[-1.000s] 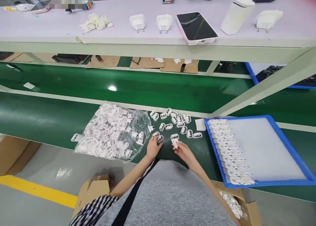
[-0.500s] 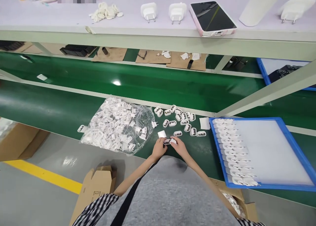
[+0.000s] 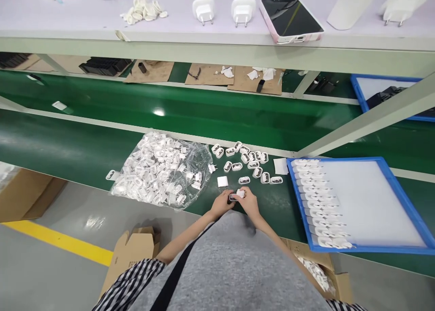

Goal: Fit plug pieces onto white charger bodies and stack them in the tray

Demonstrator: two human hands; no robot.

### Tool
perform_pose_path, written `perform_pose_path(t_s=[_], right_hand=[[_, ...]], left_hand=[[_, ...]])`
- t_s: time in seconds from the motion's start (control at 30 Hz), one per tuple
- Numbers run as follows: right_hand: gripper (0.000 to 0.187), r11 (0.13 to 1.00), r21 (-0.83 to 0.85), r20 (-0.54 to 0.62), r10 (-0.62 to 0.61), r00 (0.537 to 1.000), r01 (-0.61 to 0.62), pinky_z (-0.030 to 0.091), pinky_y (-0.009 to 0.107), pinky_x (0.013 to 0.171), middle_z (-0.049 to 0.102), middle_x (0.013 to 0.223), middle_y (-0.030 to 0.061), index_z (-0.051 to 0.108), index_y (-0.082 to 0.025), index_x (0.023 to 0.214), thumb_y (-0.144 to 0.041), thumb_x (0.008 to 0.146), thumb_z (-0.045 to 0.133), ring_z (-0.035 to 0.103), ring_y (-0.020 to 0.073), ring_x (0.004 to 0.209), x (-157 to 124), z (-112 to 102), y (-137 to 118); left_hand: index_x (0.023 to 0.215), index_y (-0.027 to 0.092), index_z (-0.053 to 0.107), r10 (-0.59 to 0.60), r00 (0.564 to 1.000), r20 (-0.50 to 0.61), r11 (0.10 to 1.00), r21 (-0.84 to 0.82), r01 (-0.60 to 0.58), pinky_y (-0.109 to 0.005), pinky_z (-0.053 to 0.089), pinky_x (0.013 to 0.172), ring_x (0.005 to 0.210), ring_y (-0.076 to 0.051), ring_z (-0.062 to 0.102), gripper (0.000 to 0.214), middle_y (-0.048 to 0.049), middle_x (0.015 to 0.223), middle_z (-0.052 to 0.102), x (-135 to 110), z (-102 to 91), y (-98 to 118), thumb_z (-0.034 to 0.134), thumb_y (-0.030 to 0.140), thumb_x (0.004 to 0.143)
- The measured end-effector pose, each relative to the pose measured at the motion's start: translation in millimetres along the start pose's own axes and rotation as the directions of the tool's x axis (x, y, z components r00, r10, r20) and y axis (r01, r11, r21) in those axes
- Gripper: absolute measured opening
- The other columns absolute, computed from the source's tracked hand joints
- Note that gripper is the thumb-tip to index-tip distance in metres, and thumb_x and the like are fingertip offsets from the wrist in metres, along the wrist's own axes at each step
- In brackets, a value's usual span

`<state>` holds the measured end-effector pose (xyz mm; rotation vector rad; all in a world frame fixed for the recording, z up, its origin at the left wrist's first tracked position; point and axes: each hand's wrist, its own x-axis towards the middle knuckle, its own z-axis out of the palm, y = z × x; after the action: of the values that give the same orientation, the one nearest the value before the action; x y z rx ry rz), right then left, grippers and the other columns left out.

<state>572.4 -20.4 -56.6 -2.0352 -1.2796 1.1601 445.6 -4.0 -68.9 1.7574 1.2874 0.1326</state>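
My left hand and my right hand meet at the near edge of the green bench, fingers closed around small white charger parts. Between the fingertips sits a white charger shell with a dark opening, pressed against a white plug piece. Just beyond my hands lie several loose charger shells and one white part. To the left is a clear plastic bag full of white parts.
A blue tray at the right holds a column of finished white pieces along its left side. Open cardboard boxes stand on the floor below. On the shelf above lie a phone, white chargers and finger cots.
My two hands came together from being apart over the loose shells. The right hand carried its white plug piece to the shell held in the left. One white part now lies alone beyond them.
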Motion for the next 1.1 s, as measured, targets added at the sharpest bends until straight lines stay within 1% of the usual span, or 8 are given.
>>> perform_pose_path(t_s=[0.07,0.13,0.27,0.37,0.43,0.57,0.77,1.1], right_hand=[[0.03,0.995,-0.094,0.138,-0.018,0.99,0.031,0.039,0.025,0.056,0.057,0.064,-0.0005,0.046,-0.02,0.085,-0.025,0.058,0.059,0.054,0.0163,0.061,-1.4,-1.1,1.0],[0.025,0.968,-0.215,0.24,-0.075,0.968,0.129,0.039,0.025,0.055,0.056,0.063,-0.0001,0.047,-0.02,0.086,-0.019,0.063,0.055,0.054,0.0166,0.061,-2.9,-4.5,2.5],[0.008,0.836,-0.417,0.212,-0.293,0.932,0.358,0.041,0.026,0.06,0.056,0.079,0.0065,0.051,-0.018,0.076,-0.021,0.073,0.045,0.053,0.0185,0.073,-5.4,-13.5,5.9],[0.011,0.747,-0.42,0.258,-0.446,0.857,0.515,0.042,0.027,0.066,0.056,0.088,0.0071,0.052,-0.017,0.08,-0.019,0.074,0.043,0.051,0.0183,0.081,-6.0,-14.7,7.5],[0.014,0.717,-0.394,0.299,-0.491,0.818,0.575,0.042,0.028,0.069,0.057,0.087,0.006,0.053,-0.017,0.084,-0.016,0.074,0.043,0.05,0.0176,0.083,-5.6,-12.7,7.9],[0.022,0.711,-0.382,0.294,-0.512,0.807,0.59,0.043,0.029,0.073,0.056,0.091,0.0071,0.053,-0.016,0.093,-0.014,0.074,0.044,0.049,0.0172,0.086,-2.4,-9.6,8.1],[0.023,0.694,-0.345,0.327,-0.543,0.774,0.632,0.044,0.028,0.075,0.057,0.092,0.0046,0.055,-0.018,0.092,-0.012,0.074,0.043,0.049,0.0157,0.086,2.1,-12.3,11.1],[0.027,0.692,-0.377,0.323,-0.524,0.788,0.616,0.043,0.03,0.075,0.056,0.095,0.0061,0.053,-0.018,0.097,-0.012,0.073,0.042,0.05,0.016,0.086,4.4,-7.9,20.9]], left_hand=[[0.098,0.018,0.048,0.007,1.0,0.001,1.0,-0.012,-0.007,-0.024,0.039,0.076,0.087,-0.014,0.049,0.034,-0.0023,0.098,0.052,-0.1,0.7,0.2,0.049,0.015,0.064],[0.095,0.017,0.05,0.021,1.0,0.003,1.0,-0.018,-0.021,-0.024,0.039,0.077,0.089,-0.014,0.049,0.031,-0.0021,0.097,0.053,-0.3,1.0,-0.5,0.049,0.013,0.064],[0.098,0.016,0.049,-0.005,1.0,-0.022,1.0,-0.011,0.005,-0.025,0.04,0.076,0.084,-0.013,0.051,0.03,-0.0032,0.098,0.054,-0.9,2.6,-2.5,0.048,0.017,0.068],[0.102,0.016,0.046,-0.05,0.998,-0.026,0.999,0.001,0.05,-0.024,0.041,0.075,0.081,-0.012,0.053,0.034,-0.0037,0.101,0.053,-1.6,3.5,-2.7,0.049,0.019,0.068],[0.102,0.016,0.047,-0.034,0.999,-0.029,0.999,0.013,0.035,-0.024,0.04,0.077,0.085,-0.012,0.052,0.033,-0.0039,0.102,0.053,-2.1,3.6,-2.5,0.048,0.019,0.069],[0.099,0.016,0.05,0.028,0.999,-0.03,0.998,0.058,-0.027,-0.024,0.039,0.08,0.091,-0.013,0.05,0.028,-0.0035,0.1,0.054,-3.4,3.9,-2.6,0.045,0.017,0.071],[0.103,0.016,0.048,0.002,1.0,-0.024,0.995,0.1,0.001,-0.024,0.039,0.08,0.092,-0.014,0.05,0.034,-0.004,0.102,0.054,-3.8,3.8,-2.7,0.05,0.021,0.069],[0.109,0.015,0.043,-0.018,0.998,0.064,0.952,0.305,-0.002,-0.024,0.04,0.079,0.094,-0.014,0.049,0.034,-0.0069,0.108,0.051,-3.6,-0.7,5.7,0.041,0.023,0.076]])
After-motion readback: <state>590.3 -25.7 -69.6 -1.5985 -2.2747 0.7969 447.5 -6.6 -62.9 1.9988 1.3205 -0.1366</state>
